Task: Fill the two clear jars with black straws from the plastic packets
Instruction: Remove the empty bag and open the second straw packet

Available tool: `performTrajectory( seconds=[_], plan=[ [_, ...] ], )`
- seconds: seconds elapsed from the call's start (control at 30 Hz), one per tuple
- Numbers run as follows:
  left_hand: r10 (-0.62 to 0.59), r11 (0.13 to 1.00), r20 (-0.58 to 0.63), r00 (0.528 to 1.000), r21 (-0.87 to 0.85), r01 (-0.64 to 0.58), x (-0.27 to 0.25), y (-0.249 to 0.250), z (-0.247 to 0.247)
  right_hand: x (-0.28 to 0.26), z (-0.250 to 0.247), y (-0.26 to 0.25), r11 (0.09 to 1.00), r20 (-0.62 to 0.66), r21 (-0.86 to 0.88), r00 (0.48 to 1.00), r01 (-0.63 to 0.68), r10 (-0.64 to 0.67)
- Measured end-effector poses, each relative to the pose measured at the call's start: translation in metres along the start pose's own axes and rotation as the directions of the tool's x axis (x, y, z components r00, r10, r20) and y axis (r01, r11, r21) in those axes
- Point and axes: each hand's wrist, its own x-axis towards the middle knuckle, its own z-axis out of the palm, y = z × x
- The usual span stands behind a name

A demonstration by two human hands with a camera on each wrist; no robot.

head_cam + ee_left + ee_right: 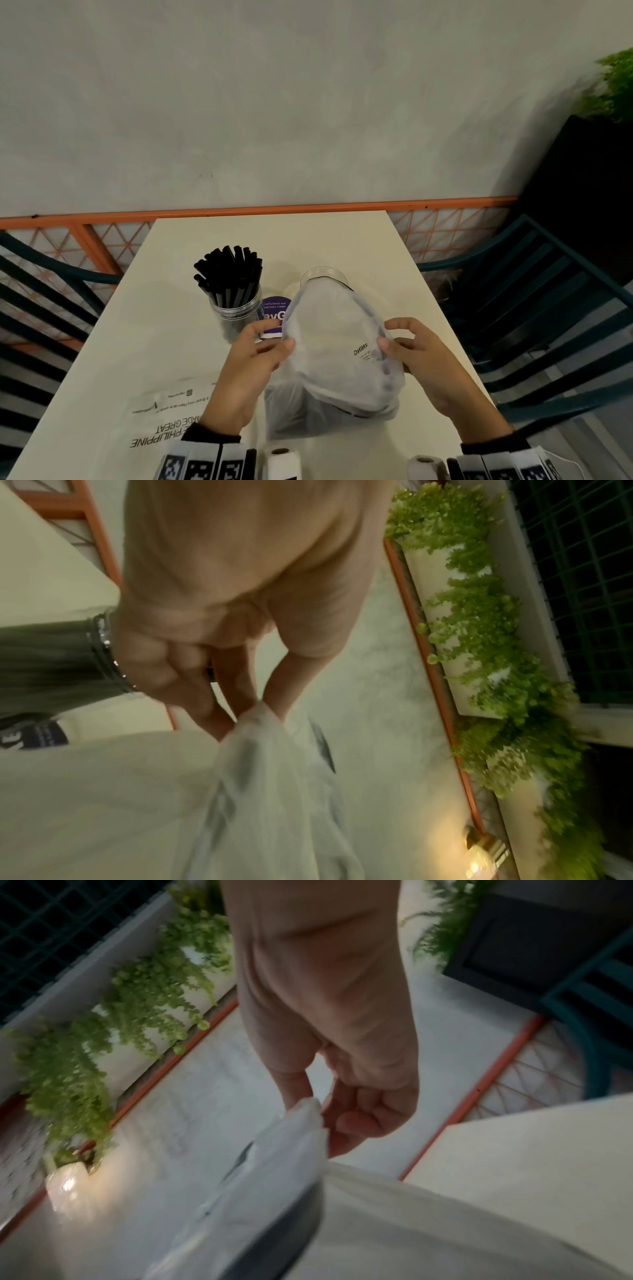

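Note:
A clear jar (236,310) packed with black straws (230,274) stands left of centre on the table. Right of it, a second clear jar (323,275) shows only its rim behind a translucent plastic packet (337,349) that both hands hold up over the table. My left hand (270,346) pinches the packet's left edge (253,718) between thumb and fingers. My right hand (394,342) pinches its right edge (304,1112). Dark shapes show faintly inside the packet; what they are cannot be made out.
A flat printed plastic bag (168,414) lies at the front left of the cream table (342,240). A purple label (274,317) stands between the jars. Dark slatted chairs (534,301) flank the table, and an orange rail (239,209) runs behind it.

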Motion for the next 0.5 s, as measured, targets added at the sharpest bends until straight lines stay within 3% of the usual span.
performTrajectory(
  seconds=[0.07, 0.17, 0.27, 0.33, 0.4, 0.5],
  plan=[
    [-0.070, 0.994, -0.005, 0.998, -0.087, 0.069, 0.004, -0.003, -0.006, 0.002, -0.002, 0.003, 0.966, 0.074, 0.234, 0.993, -0.110, 0.096],
    [-0.192, 0.892, 0.173, 0.966, -0.380, 0.245, 0.011, -0.008, -0.020, 0.008, -0.017, 0.008, 0.786, 0.245, 0.533, 0.946, -0.315, 0.213],
    [-0.194, 0.727, 0.347, 0.917, -0.577, 0.372, 0.015, -0.016, -0.027, 0.009, -0.029, 0.012, 0.669, 0.313, 0.628, 0.916, -0.398, 0.251],
    [-0.172, 0.691, 0.413, 0.895, -0.597, 0.408, 0.015, -0.018, -0.026, 0.008, -0.031, 0.011, 0.661, 0.295, 0.634, 0.915, -0.402, 0.274],
    [-0.160, 0.701, 0.449, 0.879, -0.575, 0.422, 0.010, -0.014, -0.022, 0.004, -0.031, 0.007, 0.666, 0.252, 0.646, 0.928, -0.373, 0.274],
    [-0.125, 0.841, 0.290, 0.949, -0.476, 0.256, 0.004, -0.008, -0.015, -0.002, -0.028, 0.003, 0.763, 0.196, 0.586, 0.962, -0.272, 0.192]
  ],
)
